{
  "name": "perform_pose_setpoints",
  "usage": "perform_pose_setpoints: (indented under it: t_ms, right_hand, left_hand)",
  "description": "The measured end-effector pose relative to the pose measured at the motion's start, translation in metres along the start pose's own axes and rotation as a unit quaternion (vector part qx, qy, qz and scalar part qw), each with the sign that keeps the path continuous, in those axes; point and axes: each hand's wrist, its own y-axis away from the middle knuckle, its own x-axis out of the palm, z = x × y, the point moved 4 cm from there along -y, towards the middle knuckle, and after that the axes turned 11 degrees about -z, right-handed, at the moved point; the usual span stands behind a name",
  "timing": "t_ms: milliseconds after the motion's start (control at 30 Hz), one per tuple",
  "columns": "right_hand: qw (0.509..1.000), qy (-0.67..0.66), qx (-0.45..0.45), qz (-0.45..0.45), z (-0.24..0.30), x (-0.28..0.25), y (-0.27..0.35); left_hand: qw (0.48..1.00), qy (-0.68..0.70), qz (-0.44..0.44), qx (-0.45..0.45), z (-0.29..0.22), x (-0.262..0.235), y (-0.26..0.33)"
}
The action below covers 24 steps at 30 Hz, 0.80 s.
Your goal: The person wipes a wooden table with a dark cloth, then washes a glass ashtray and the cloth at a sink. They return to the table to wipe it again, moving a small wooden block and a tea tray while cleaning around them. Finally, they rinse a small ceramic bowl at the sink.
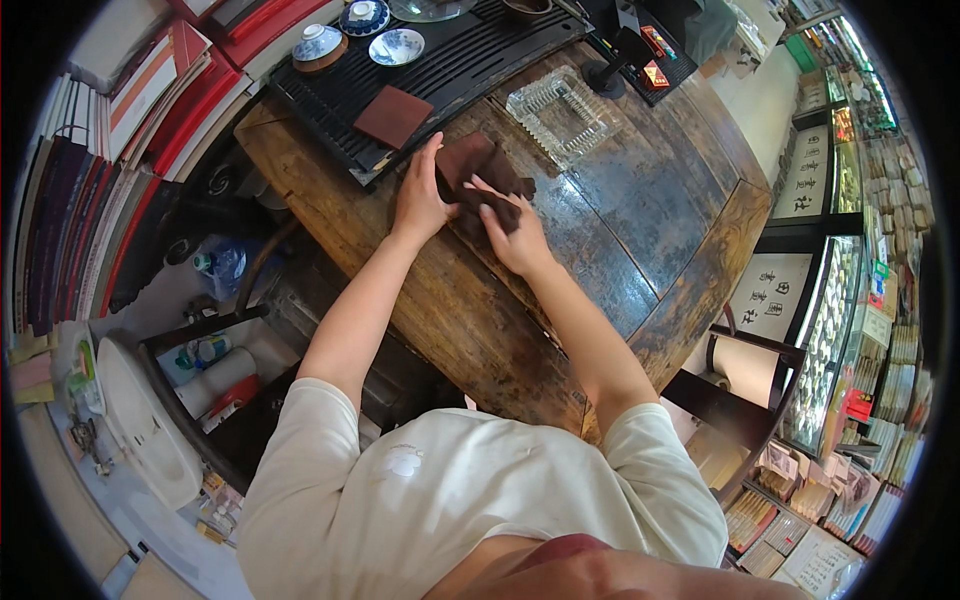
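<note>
My left hand [422, 205] grips the left edge of a reddish-brown slab-like piece [466, 155] over the near side of the wooden table. Its fingers run along the outer edge, with the thumb towards my other hand. A crumpled dark brown cloth [503, 212] is bunched under the fingers of my right hand [522, 240] and lies against the slab. The cloth hides part of the slab's right side. Beyond my left hand, a similar flat reddish-brown square [393, 117] rests on the corner of a black slatted tea tray [462, 62].
A square glass ashtray [562, 117] stands on the wooden table [640, 225] beyond my right hand. Lidded blue-and-white cups [318, 43] and a small dish [397, 47] sit on the tray. Small red packets [655, 75] lie at the far right. Chairs flank me; books [90, 220] line the left.
</note>
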Motion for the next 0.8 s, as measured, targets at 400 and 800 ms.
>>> perform_pose_setpoints:
  t_ms: [400,800]
  right_hand:
    - [0.51,-0.784,0.301,-0.185,-0.007,-0.081,0.086]
    - [0.43,-0.828,0.351,-0.082,0.014,-0.036,0.081]
  left_hand:
    - [0.965,-0.12,-0.221,0.077,0.001,-0.069,-0.019]
    - [0.988,0.019,-0.148,0.044,-0.035,-0.075,-0.04]
